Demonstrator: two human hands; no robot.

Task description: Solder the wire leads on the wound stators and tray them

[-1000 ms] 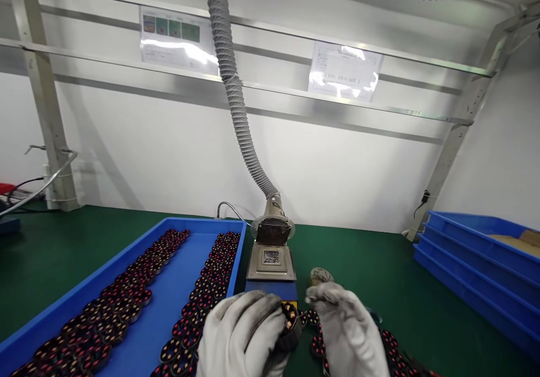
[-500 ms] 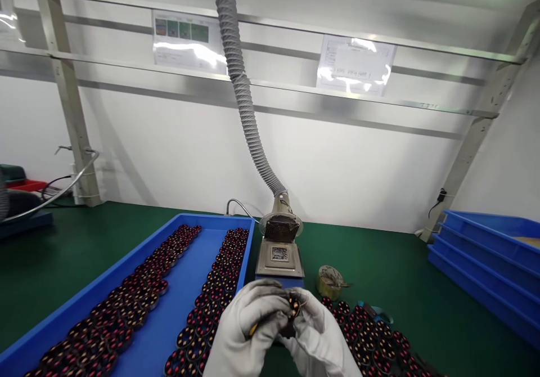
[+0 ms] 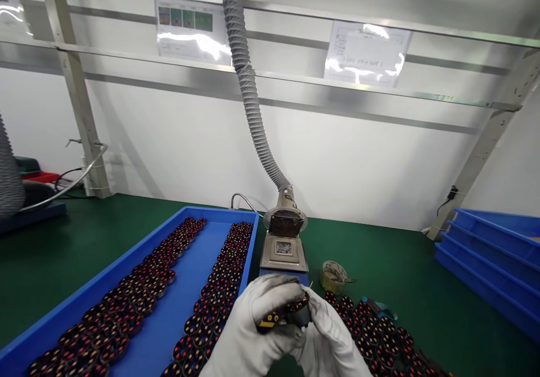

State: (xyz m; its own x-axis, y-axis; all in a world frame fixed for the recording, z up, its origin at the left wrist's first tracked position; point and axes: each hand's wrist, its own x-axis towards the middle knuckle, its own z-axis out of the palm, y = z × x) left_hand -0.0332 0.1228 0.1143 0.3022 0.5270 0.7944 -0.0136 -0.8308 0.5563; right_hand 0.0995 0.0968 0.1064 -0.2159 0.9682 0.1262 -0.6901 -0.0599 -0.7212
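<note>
Far left, a grey ribbed hose (image 3: 12,177) stands at the edge, and here's the big shallow blue plastic tray (image 3: 181,301), two long bands of round black parts dotted red and tan running along it, bare blue between them. Now the white-gloved left hand (image 3: 248,329), fingertips smudged grey, clamped on a black-and-yellow object (image 3: 269,322) and on a round black ring-shaped part (image 3: 299,313) beside it. Behind, a squat metal-topped station (image 3: 284,253) under a hooded grey corrugated duct (image 3: 253,95). The ring-shaped part sits right between the hands, in front of that station, off the table. And the white-gloved right hand (image 3: 331,332), fingers drawn together, grips the part's right side! Just beyond, a small round tin (image 3: 333,277) with a stick-like tool in it; nearer, a spread of more round parts (image 3: 379,335), a teal strap (image 3: 388,311) at its far edge. Far right, stacked blue plastic trays (image 3: 485,278).
</note>
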